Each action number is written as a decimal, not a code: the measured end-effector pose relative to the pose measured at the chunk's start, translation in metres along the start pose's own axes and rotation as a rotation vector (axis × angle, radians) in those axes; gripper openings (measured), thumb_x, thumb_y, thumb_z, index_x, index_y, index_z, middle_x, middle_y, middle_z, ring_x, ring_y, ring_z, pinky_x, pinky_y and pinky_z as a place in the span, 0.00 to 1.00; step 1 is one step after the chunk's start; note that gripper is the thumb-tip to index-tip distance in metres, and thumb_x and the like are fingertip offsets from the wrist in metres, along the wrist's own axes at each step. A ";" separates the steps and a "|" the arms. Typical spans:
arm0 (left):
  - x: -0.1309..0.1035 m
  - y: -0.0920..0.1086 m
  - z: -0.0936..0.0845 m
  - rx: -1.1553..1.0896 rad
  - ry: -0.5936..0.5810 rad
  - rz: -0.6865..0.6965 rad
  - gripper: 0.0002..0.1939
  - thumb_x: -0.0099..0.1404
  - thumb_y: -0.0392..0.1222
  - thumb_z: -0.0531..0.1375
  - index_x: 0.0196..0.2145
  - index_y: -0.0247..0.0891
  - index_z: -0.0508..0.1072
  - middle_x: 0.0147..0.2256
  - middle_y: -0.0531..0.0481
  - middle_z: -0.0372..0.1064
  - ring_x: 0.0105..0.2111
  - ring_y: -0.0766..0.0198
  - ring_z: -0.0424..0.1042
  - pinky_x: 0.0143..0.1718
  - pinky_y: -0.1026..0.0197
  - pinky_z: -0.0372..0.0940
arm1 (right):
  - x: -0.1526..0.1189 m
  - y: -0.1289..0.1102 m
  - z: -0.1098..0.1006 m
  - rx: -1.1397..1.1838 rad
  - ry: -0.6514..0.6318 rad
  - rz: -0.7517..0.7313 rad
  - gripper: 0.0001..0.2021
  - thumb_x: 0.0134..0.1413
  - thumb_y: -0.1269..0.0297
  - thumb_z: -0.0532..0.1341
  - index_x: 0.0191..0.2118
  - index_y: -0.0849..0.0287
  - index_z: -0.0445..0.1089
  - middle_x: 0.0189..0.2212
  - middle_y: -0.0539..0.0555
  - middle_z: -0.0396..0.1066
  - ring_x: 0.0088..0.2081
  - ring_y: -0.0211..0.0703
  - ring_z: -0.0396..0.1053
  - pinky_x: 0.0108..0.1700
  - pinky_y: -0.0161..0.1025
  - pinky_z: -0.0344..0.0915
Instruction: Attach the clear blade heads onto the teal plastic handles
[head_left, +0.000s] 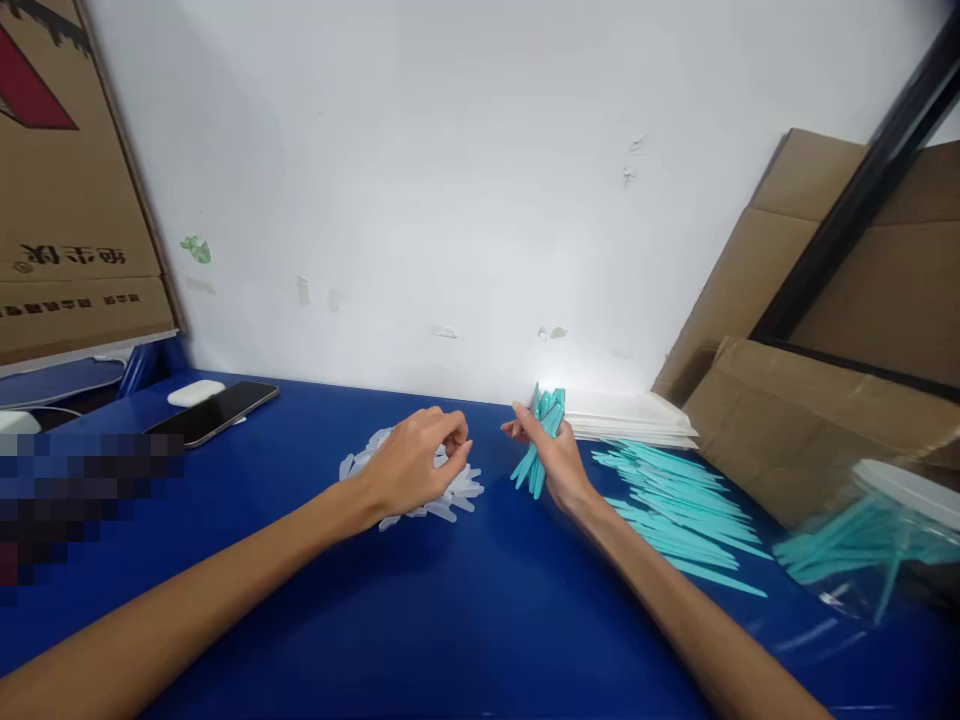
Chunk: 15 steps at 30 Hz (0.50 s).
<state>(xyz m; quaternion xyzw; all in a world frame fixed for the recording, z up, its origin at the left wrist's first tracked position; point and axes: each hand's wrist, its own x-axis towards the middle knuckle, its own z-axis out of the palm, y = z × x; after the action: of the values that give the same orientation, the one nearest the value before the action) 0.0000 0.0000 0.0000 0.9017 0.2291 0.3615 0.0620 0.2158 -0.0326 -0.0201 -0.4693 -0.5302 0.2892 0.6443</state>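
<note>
My right hand (551, 455) is closed around a bundle of slim teal plastic sticks (541, 440), which point up and down through the fingers. Left of it, my left hand (424, 455) hovers over or rests on a pile of small translucent white plastic pieces (454, 497). Its fingers are curled in, the thumb close to the index finger; whether a piece is between them cannot be made out. The hand covers the middle of that pile. More loose teal sticks (682, 510) lie spread on the blue table, right of my right hand.
A clear plastic jar (862, 560) with teal sticks stands at the right, blurred. Flat white packets (630, 415) lie against the wall. Cardboard (825, 420) borders the right side. At the left are a phone (217, 412), a white case (195, 393) and a large carton (75, 200).
</note>
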 end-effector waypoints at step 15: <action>-0.003 0.002 -0.001 0.148 0.044 0.273 0.08 0.71 0.34 0.52 0.32 0.38 0.65 0.26 0.52 0.66 0.27 0.64 0.61 0.32 0.58 0.57 | 0.011 -0.051 -0.036 -0.425 0.004 -0.021 0.27 0.54 0.36 0.64 0.24 0.53 0.55 0.16 0.43 0.51 0.19 0.36 0.49 0.21 0.38 0.51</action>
<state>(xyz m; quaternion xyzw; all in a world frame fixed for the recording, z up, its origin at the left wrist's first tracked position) -0.0018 -0.0027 -0.0006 0.9184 0.1315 0.3685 -0.0595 0.2469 -0.0536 0.0311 -0.5896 -0.5830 0.1630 0.5347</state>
